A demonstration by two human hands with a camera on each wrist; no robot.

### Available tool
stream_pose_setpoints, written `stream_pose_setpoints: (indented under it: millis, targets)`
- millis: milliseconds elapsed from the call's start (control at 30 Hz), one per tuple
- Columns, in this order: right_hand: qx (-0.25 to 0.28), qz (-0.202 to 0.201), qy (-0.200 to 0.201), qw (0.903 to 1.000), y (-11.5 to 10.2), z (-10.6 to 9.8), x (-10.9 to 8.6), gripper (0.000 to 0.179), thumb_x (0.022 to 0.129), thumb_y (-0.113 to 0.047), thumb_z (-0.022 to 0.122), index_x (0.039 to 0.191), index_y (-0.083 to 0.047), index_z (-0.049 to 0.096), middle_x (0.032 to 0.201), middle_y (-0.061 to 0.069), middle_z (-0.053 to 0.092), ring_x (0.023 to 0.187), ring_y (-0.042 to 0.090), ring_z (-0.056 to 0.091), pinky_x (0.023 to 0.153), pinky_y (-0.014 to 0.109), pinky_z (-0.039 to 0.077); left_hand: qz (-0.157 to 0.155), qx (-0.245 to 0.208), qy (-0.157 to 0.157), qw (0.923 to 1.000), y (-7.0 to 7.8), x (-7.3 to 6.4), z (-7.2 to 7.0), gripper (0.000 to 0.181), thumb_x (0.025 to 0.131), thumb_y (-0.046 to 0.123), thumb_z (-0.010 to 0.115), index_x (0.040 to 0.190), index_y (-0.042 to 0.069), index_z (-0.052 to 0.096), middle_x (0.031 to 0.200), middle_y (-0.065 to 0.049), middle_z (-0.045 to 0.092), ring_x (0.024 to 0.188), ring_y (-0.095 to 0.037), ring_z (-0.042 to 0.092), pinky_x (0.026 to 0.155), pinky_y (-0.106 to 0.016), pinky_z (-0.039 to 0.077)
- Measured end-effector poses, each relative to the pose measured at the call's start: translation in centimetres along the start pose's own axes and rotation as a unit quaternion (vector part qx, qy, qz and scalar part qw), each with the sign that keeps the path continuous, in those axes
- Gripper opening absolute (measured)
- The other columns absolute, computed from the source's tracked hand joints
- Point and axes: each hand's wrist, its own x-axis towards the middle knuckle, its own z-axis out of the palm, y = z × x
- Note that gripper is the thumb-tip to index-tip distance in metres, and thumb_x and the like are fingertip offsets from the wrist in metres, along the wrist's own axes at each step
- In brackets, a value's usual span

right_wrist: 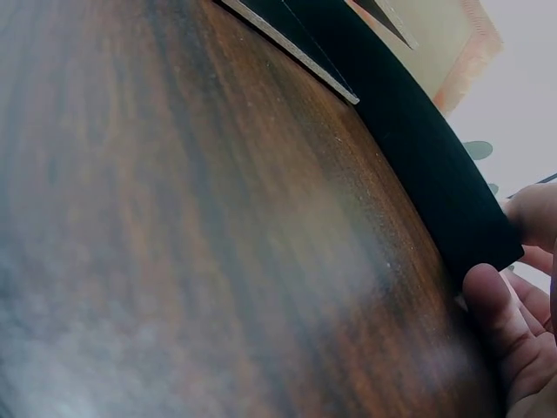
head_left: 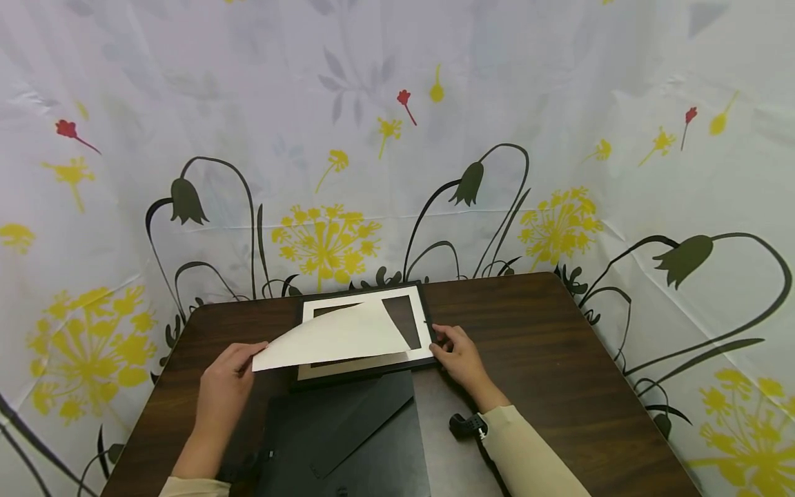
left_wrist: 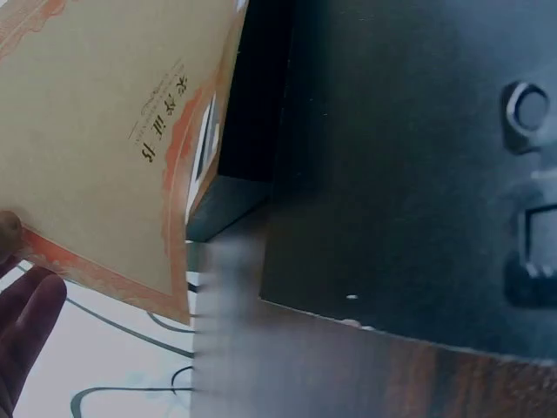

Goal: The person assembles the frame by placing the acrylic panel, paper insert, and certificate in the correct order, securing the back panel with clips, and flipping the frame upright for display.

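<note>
My left hand (head_left: 225, 386) pinches the near-left corner of a paper certificate (head_left: 341, 337), which slants over a black picture frame (head_left: 366, 377) with a white mat (head_left: 419, 319). The certificate's upward side is plain in the head view; its underside in the left wrist view shows an orange-red decorative border and dark printed characters. My right hand (head_left: 462, 360) grips the frame at its right side, thumb and fingers on either side of the corner in the right wrist view. Nearer me lies the black backing board (head_left: 292, 435) with its stand strip (head_left: 366, 422).
The dark wood table (head_left: 528, 359) backs onto a white flower-patterned curtain (head_left: 397, 124). A black strap-like device (head_left: 466, 426) is worn at the right wrist. The backing board lies between my forearms, close to the frame's near edge.
</note>
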Motion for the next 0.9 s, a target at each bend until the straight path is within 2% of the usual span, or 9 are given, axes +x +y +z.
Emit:
stream_pose_setpoints:
  millis: [233, 333, 433, 533, 633, 667, 733, 833, 900]
  targets:
    - [0.007, 0.002, -0.001, 1.0000, 0.0, 0.0, -0.2, 0.043, 0.098, -0.014, 0.082, 0.141, -0.011, 0.073, 0.111, 0.008, 0.067, 0.086, 0.012, 0.060, 0.075, 0.024, 0.050, -0.038, -0.004, -0.016, 0.9991, -0.1, -0.6, 0.6, 0.035, 0.090, -0.014, 0.080, 0.116, 0.009, 0.084, 0.120, -0.009, 0.073, 0.108, -0.032, 0.072, 0.086, -0.002, 0.039]
    - [0.007, 0.002, -0.001, 1.0000, 0.1, 0.1, -0.2, 0.043, 0.098, -0.014, 0.082, 0.141, -0.011, 0.073, 0.112, 0.009, 0.067, 0.087, 0.013, 0.060, 0.075, 0.023, 0.050, -0.085, 0.000, -0.049, 0.9952, -0.2, -0.8, 0.7, 0.030, 0.095, -0.008, 0.078, 0.117, 0.011, 0.085, 0.120, -0.016, 0.065, 0.102, -0.030, 0.065, 0.078, -0.015, 0.044]
    - [0.003, 0.001, -0.002, 1.0000, 0.1, 0.1, -0.3, 0.043, 0.099, -0.014, 0.081, 0.141, -0.011, 0.073, 0.112, 0.008, 0.067, 0.087, 0.012, 0.059, 0.076, 0.023, 0.050, -0.151, -0.013, -0.108, 0.9826, -0.4, -1.0, 0.6, 0.026, 0.103, 0.004, 0.074, 0.126, 0.014, 0.082, 0.116, -0.019, 0.064, 0.098, -0.028, 0.063, 0.072, -0.025, 0.047]
    - [0.003, 0.000, -0.003, 1.0000, 0.2, 0.2, -0.3, 0.043, 0.099, -0.014, 0.081, 0.141, -0.011, 0.073, 0.112, 0.008, 0.067, 0.087, 0.012, 0.059, 0.076, 0.023, 0.051, -0.225, -0.063, -0.181, 0.9552, -0.6, -0.8, 0.2, 0.032, 0.112, 0.023, 0.065, 0.141, 0.016, 0.074, 0.128, -0.022, 0.071, 0.107, -0.033, 0.066, 0.077, -0.034, 0.053]
    - [0.008, 0.001, -0.002, 1.0000, 0.2, 0.1, -0.3, 0.043, 0.098, -0.014, 0.082, 0.140, -0.010, 0.073, 0.112, 0.009, 0.066, 0.087, 0.012, 0.060, 0.076, 0.023, 0.051, -0.301, -0.153, -0.239, 0.9104, -0.6, -0.5, -0.3, 0.044, 0.117, 0.034, 0.052, 0.154, 0.014, 0.063, 0.155, -0.023, 0.061, 0.137, -0.041, 0.058, 0.103, -0.050, 0.056]
    - [0.010, 0.001, -0.001, 1.0000, 0.2, 0.1, -0.2, 0.043, 0.099, -0.014, 0.082, 0.141, -0.011, 0.073, 0.112, 0.009, 0.066, 0.087, 0.012, 0.060, 0.076, 0.023, 0.051, -0.321, -0.181, -0.249, 0.8956, -0.6, -0.3, -0.4, 0.046, 0.118, 0.035, 0.048, 0.157, 0.013, 0.059, 0.161, -0.023, 0.056, 0.144, -0.041, 0.053, 0.112, -0.055, 0.052]
    - [0.012, 0.003, 0.000, 0.9999, 0.2, 0.1, -0.2, 0.044, 0.099, -0.014, 0.082, 0.141, -0.012, 0.073, 0.112, 0.009, 0.066, 0.087, 0.013, 0.060, 0.075, 0.024, 0.051, -0.351, -0.236, -0.256, 0.8692, -0.5, 0.0, -0.4, 0.049, 0.120, 0.033, 0.042, 0.163, 0.011, 0.052, 0.165, -0.023, 0.050, 0.149, -0.040, 0.051, 0.118, -0.058, 0.047]
    - [0.016, 0.005, 0.001, 0.9999, 0.2, 0.1, -0.1, 0.044, 0.099, -0.015, 0.081, 0.142, -0.012, 0.072, 0.113, 0.009, 0.066, 0.087, 0.013, 0.059, 0.074, 0.024, 0.051, -0.364, -0.276, -0.267, 0.8486, -0.6, 0.2, -0.3, 0.057, 0.120, 0.032, 0.036, 0.171, 0.007, 0.030, 0.163, -0.031, 0.046, 0.140, -0.039, 0.057, 0.111, -0.049, 0.053]
    - [0.016, 0.007, 0.000, 0.9999, 0.2, 0.2, -0.2, 0.044, 0.099, -0.015, 0.081, 0.142, -0.013, 0.072, 0.113, 0.009, 0.066, 0.087, 0.014, 0.060, 0.073, 0.024, 0.051, -0.376, -0.287, -0.281, 0.8351, -0.7, 0.3, -0.1, 0.069, 0.120, 0.036, 0.037, 0.173, 0.002, 0.011, 0.164, -0.037, 0.039, 0.139, -0.043, 0.056, 0.113, -0.051, 0.051]
